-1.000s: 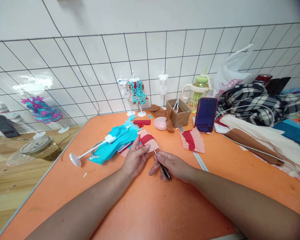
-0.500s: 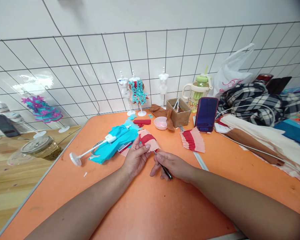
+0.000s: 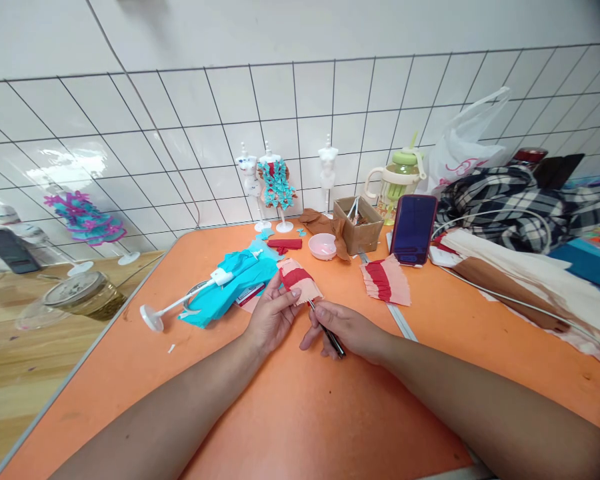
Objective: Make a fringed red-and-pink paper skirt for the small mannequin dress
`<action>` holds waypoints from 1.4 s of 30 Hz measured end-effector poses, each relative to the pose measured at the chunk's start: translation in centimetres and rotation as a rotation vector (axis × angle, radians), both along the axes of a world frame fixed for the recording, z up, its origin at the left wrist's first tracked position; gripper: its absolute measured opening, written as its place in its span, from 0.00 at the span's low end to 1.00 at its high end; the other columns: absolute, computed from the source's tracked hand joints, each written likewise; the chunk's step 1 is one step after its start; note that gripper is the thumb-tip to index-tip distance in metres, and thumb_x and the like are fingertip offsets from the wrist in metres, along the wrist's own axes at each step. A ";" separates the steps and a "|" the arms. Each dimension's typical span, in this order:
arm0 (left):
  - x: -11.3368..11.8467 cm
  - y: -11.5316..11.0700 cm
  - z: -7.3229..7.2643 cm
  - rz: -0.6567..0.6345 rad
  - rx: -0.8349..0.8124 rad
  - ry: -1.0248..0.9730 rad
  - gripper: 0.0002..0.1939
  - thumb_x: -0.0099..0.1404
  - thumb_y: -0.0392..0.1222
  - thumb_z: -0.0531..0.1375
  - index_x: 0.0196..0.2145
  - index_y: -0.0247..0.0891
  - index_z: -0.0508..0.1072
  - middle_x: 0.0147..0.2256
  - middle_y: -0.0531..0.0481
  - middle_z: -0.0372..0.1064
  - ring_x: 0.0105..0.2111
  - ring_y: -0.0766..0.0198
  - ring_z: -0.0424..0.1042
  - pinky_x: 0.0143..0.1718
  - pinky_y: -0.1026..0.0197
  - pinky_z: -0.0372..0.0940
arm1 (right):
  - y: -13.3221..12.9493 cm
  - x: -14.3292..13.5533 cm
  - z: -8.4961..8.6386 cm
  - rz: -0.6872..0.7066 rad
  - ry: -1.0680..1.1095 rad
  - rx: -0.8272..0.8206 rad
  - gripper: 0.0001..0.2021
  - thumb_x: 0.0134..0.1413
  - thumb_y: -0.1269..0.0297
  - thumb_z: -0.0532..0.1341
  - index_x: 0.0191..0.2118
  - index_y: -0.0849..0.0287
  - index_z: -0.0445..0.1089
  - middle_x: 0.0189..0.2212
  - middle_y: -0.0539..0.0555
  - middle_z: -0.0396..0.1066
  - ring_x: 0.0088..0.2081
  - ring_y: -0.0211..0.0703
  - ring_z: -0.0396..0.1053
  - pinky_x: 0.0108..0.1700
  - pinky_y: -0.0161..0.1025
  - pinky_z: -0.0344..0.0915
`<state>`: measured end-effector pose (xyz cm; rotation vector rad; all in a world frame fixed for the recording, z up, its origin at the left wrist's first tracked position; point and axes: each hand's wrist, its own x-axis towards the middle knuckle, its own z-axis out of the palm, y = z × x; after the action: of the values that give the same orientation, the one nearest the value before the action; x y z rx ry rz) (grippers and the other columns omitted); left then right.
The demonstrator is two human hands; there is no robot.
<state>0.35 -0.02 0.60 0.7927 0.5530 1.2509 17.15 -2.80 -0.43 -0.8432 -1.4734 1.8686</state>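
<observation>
Barely anything has moved since the earlier frame. The left hand (image 3: 274, 317) pinches a crinkly pink paper-like piece with a red band (image 3: 304, 280); the right hand (image 3: 341, 325) is closed around a thin black tool (image 3: 333, 340). Nearby on the big orange table (image 3: 280, 413) are floppy turquoise sheets (image 3: 253, 275) and a round pink bowl (image 3: 323, 256). The pinched piece meets the tool's tip.

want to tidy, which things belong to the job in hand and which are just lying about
Likely job: red-and-pink piece in left hand, slim dark tool in right hand, matching piece

Seemingly lying about: phone, plastic bag, plaid cloth
</observation>
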 end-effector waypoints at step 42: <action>-0.1 0.1 0.1 0.036 -0.066 -0.035 0.31 0.56 0.28 0.65 0.55 0.45 0.65 0.35 0.53 0.74 0.33 0.69 0.74 0.36 0.68 0.70 | -0.1 0.1 0.4 -0.003 -0.040 -0.029 0.24 0.57 0.37 0.52 0.32 0.56 0.57 0.32 0.56 0.79 0.17 0.32 0.62 0.23 0.33 0.61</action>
<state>0.25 0.09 0.65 0.7075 0.5798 1.2709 17.21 -2.87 -0.05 -0.9012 -1.4717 1.8845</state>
